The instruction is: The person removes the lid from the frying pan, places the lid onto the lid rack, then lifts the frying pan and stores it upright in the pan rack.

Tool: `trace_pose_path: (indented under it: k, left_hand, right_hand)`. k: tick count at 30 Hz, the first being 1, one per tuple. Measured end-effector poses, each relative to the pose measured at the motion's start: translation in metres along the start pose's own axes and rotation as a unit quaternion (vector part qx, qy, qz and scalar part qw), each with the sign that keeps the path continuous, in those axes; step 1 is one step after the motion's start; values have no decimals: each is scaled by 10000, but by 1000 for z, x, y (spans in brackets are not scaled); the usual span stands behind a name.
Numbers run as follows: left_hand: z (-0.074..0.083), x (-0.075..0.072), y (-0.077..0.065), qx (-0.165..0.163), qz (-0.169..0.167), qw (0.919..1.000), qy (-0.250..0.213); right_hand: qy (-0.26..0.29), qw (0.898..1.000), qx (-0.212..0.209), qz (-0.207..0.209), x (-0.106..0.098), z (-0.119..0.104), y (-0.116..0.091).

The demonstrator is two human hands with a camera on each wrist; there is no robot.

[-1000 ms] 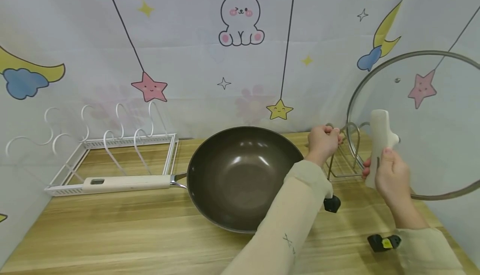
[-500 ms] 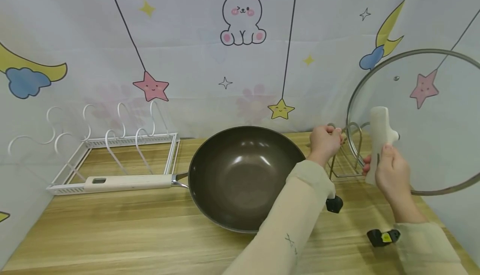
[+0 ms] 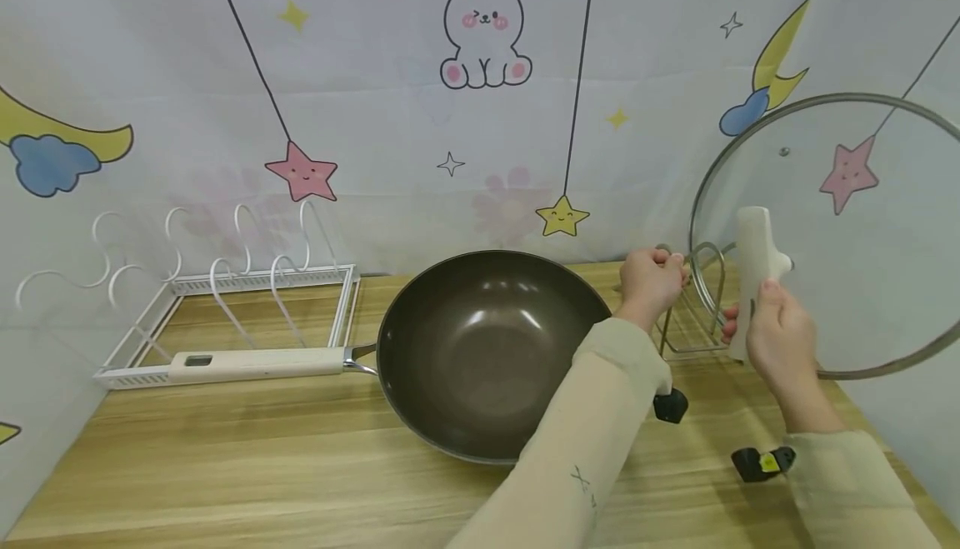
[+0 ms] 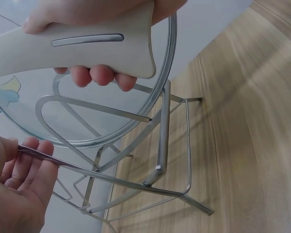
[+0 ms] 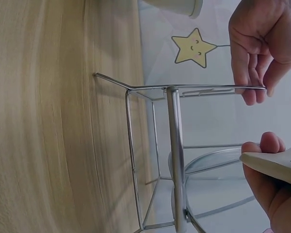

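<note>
In the head view my left hand (image 3: 651,284) pinches the top of a metal wire rack (image 4: 162,138), right of the wok; the left wrist view shows thumb and fingers on its bar. My right hand (image 3: 782,339) grips the cream handle (image 3: 754,241) of a large glass lid (image 3: 892,282) with a metal rim. The lid stands upright, its lower left edge among the rack's wire loops in the left wrist view. Whether the rim bears on the rack I cannot tell. A dark wok (image 3: 491,357) lies beside my left forearm.
The wok's cream handle (image 3: 258,364) points left across the front of a white rack (image 3: 345,307) with curved dividers. Two black objects (image 3: 670,406) (image 3: 762,464) show at my sleeves. A patterned curtain (image 3: 405,132) hangs behind the wooden tabletop (image 3: 225,466).
My right hand and the lid have shifted slightly up and to the left. My left hand keeps its hold on the wire rack, and the wok stays in place.
</note>
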State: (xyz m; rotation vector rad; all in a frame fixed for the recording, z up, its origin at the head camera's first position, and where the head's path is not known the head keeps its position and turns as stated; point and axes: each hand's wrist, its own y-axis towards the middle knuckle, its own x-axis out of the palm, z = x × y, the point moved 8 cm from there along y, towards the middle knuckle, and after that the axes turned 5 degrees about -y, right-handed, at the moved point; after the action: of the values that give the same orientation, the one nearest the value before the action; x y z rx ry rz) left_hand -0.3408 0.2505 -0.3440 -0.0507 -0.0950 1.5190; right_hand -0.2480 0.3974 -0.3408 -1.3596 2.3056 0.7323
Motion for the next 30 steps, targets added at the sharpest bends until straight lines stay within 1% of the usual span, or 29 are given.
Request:
trace_pose_path:
  k: [6,14,17,27,30]
  left_hand:
    - [1,1,0,-20,7,10000,-32]
    - [2,0,-1,3,17,9998,175]
    - [2,0,0,-4,27,9997,229]
    - [2,-2,0,52,50,9997,226]
    - [1,-3,0,45,50,9999,134]
  right_hand:
    - [-88,9999,36,-44,1,-1,4]
    - [-182,9997,164,-95,2,2,9]
    - [-134,9996,199,-119,4,2,11]
    - [-188,9995,145,-184,10,-1,15]
    - [-229,9995,117,-188,12,-3,16]
